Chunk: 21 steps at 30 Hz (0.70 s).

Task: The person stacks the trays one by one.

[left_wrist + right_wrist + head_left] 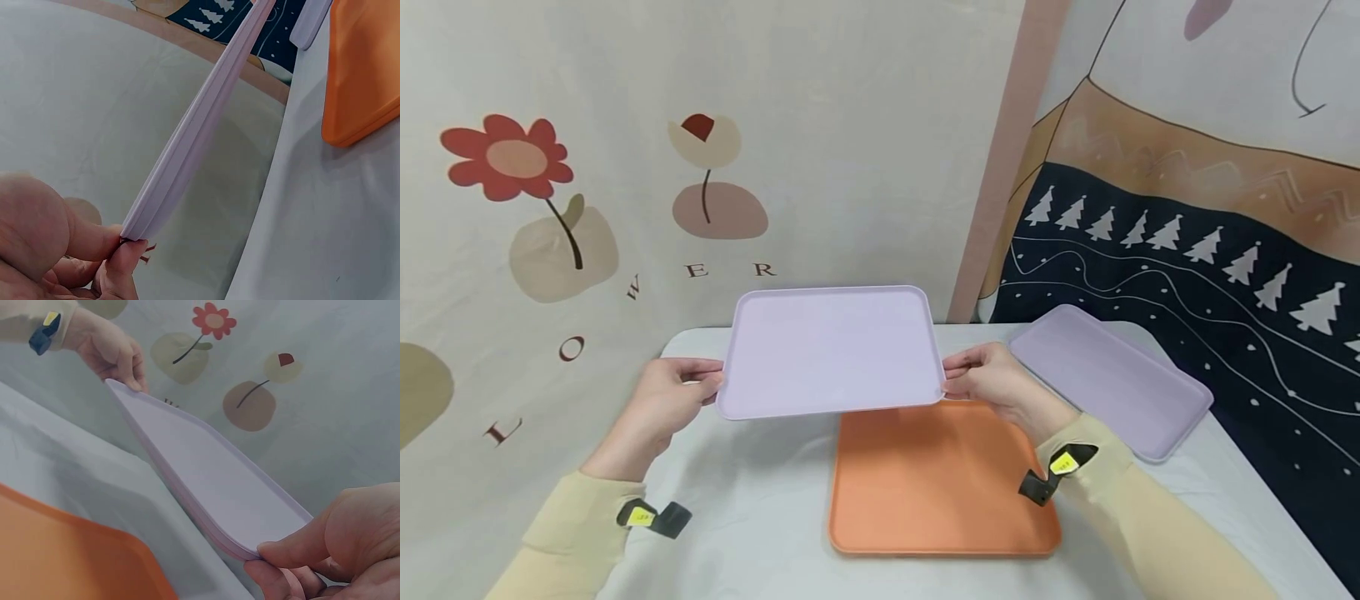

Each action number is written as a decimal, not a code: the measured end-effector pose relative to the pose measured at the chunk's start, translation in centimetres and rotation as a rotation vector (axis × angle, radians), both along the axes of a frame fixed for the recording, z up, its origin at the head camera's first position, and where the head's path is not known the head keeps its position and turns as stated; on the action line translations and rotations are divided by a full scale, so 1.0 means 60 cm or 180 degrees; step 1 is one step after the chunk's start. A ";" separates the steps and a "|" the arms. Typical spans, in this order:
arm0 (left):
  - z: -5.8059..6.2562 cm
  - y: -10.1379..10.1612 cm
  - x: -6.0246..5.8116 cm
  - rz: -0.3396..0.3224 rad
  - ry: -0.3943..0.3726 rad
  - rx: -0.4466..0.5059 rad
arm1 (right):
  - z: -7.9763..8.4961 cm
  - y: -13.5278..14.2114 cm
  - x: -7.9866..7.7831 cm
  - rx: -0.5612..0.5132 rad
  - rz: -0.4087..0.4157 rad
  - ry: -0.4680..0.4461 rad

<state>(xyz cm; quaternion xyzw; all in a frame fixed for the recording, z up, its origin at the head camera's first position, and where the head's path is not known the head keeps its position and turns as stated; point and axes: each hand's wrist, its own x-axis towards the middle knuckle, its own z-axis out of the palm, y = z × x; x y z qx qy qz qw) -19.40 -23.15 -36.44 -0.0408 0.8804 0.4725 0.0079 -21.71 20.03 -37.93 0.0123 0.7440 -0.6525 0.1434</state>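
Note:
A lilac rectangular tray (831, 350) is held up above the white table, its inner face tilted toward the head camera. My left hand (681, 400) pinches its left edge between thumb and fingers. At the opposite short edge, my right hand (1000, 383) pinches near the lower right corner. The left wrist view shows the tray (194, 119) nearly edge-on, with parallel ridges along its side. Below and to the right, an orange tray (943, 492) lies flat on the table, its back edge hidden behind the lilac one. In the right wrist view both hands grip opposite ends.
Beyond my right forearm, a second lilac tray (1108, 375) lies at an angle near the right side of the white-covered table (752, 508). A flower-printed cloth (865, 150) hangs behind the table, and a dark cloth with white trees (1187, 275) hangs on the right.

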 end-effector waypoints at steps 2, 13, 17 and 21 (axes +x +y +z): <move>0.000 0.003 0.001 0.0002 0.0014 0.0043 | 0.001 0.004 0.002 -0.0011 0.0018 0.0008; 0.005 0.026 0.006 -0.0037 0.0007 0.0029 | 0.007 0.029 0.022 -0.0153 0.0030 0.0066; 0.007 0.035 0.007 -0.0079 0.0028 0.0112 | 0.010 0.040 0.031 -0.0155 0.0027 0.0087; 0.007 0.042 0.008 -0.0116 0.0020 0.0152 | 0.014 0.049 0.039 -0.0120 0.0020 0.0106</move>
